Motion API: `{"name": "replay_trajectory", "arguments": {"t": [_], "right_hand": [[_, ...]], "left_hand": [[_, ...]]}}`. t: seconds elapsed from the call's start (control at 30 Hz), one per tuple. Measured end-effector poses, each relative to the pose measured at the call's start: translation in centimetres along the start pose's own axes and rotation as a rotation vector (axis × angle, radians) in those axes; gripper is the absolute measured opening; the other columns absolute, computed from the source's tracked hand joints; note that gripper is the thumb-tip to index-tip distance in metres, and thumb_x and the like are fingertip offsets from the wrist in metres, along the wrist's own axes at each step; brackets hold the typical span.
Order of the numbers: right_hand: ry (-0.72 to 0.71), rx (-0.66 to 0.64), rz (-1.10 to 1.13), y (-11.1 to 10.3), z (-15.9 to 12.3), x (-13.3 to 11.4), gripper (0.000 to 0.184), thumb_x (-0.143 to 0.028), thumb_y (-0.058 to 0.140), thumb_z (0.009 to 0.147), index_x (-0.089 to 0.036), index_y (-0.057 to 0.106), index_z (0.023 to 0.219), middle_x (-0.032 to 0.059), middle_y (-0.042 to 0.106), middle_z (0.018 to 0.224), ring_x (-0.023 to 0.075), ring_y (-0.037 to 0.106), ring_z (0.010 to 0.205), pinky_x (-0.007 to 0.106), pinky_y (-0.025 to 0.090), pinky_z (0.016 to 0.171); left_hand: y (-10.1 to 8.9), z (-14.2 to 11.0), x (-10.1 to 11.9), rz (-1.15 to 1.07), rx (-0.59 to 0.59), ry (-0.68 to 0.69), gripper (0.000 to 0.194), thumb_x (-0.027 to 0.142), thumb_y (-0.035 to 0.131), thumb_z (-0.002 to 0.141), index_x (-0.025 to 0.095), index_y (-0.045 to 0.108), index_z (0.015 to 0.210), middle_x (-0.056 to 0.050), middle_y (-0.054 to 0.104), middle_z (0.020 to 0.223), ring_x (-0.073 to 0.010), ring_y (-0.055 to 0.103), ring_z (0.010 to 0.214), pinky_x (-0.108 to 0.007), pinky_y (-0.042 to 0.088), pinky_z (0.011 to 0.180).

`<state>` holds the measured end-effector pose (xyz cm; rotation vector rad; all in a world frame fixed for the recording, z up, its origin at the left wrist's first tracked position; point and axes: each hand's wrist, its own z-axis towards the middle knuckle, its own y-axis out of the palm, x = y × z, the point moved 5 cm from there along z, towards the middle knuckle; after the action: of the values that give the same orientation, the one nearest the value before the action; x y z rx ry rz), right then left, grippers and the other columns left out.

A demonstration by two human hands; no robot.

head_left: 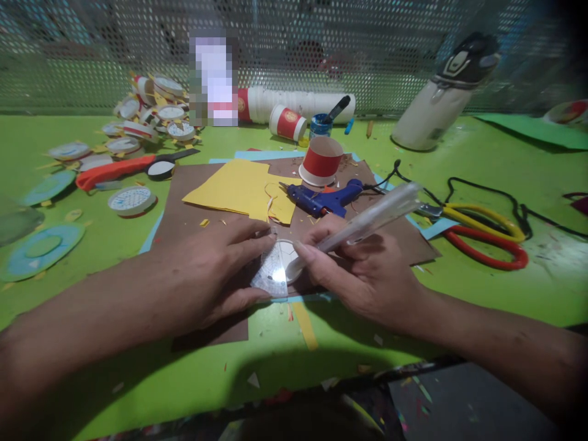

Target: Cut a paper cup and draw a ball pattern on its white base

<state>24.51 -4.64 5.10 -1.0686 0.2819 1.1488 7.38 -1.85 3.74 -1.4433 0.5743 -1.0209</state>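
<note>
In the head view, my left hand [225,269] presses a clear plastic ruler [270,278] with printed markings down across a white paper-cup base [288,250], thumb at the near side and fingers at the far side. My right hand [353,263] grips a translucent white pen [374,214], tilted up to the right. Its tip is at the cup base, right beside the ruler's edge, with thin lines on the white surface. Both lie over a brown sheet [220,226]. Just beyond my hands are a blue glue gun [316,199] and a cut yellow sheet [229,187].
A red and white paper cup [320,162] stands behind the glue gun. Scissors [487,236] with red and yellow handles lie right, near a black cord. At left are an orange cutter [114,171] and a pile of cup-base pieces [156,116]. A bottle [441,92] stands back right.
</note>
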Motion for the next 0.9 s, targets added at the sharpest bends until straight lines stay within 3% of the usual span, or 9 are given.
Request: {"name": "replay_trajectory", "arguments": {"t": [0.17, 0.33, 0.6, 0.7, 0.9], "right_hand": [[0.084, 0.202, -0.029, -1.2, -0.1, 0.4, 0.017, -0.017, 0.058, 0.093, -0.022, 0.057, 0.076, -0.004, 0.064, 0.065, 0.0101, 0.061, 0.056, 0.022, 0.046, 0.05], [0.133, 0.146, 0.053, -0.7, -0.1, 1.0, 0.017, -0.02, 0.057, 0.094, -0.022, 0.057, 0.078, -0.0035, 0.06, 0.064, 0.0118, 0.062, 0.061, 0.023, 0.046, 0.05], [0.163, 0.161, 0.038, -0.9, -0.1, 1.3, 0.016, -0.025, 0.056, 0.096, -0.022, 0.059, 0.08, -0.0049, 0.058, 0.057, 0.0127, 0.061, 0.058, 0.025, 0.046, 0.052], [0.173, 0.17, 0.029, -1.1, 0.1, 1.3, 0.015, -0.023, 0.057, 0.094, -0.022, 0.058, 0.08, -0.0022, 0.063, 0.065, 0.0142, 0.064, 0.064, 0.025, 0.047, 0.051], [0.191, 0.164, 0.053, -1.0, 0.2, 1.4, 0.012, -0.023, 0.058, 0.093, -0.022, 0.057, 0.081, -0.0016, 0.064, 0.068, 0.0136, 0.064, 0.063, 0.024, 0.046, 0.048]], "left_hand": [[-0.2, -0.1, -0.1, 0.048, -0.015, -0.016, 0.044, 0.045, 0.051, 0.096, 0.017, 0.061, 0.128, -0.016, 0.058, 0.135, -0.0336, 0.061, 0.116, -0.047, 0.056, 0.092], [-0.7, -0.5, -0.8, 0.059, 0.0, -0.043, 0.056, 0.055, 0.053, 0.094, 0.022, 0.052, 0.14, -0.012, 0.059, 0.139, -0.0338, 0.062, 0.118, -0.048, 0.055, 0.095], [-2.3, -1.1, -1.7, 0.126, 0.082, 0.004, 0.058, 0.052, 0.06, 0.092, 0.034, 0.041, 0.144, -0.003, 0.065, 0.128, -0.0234, 0.066, 0.103, -0.032, 0.055, 0.086], [-2.4, -1.3, -1.5, 0.124, 0.071, 0.029, 0.059, 0.051, 0.059, 0.093, 0.034, 0.039, 0.145, -0.003, 0.063, 0.131, -0.0238, 0.066, 0.105, -0.031, 0.056, 0.084], [-2.1, -1.4, -1.2, 0.103, -0.013, -0.08, 0.057, 0.047, 0.058, 0.093, 0.031, 0.043, 0.146, -0.002, 0.055, 0.145, -0.031, 0.059, 0.122, -0.039, 0.054, 0.098]]}}
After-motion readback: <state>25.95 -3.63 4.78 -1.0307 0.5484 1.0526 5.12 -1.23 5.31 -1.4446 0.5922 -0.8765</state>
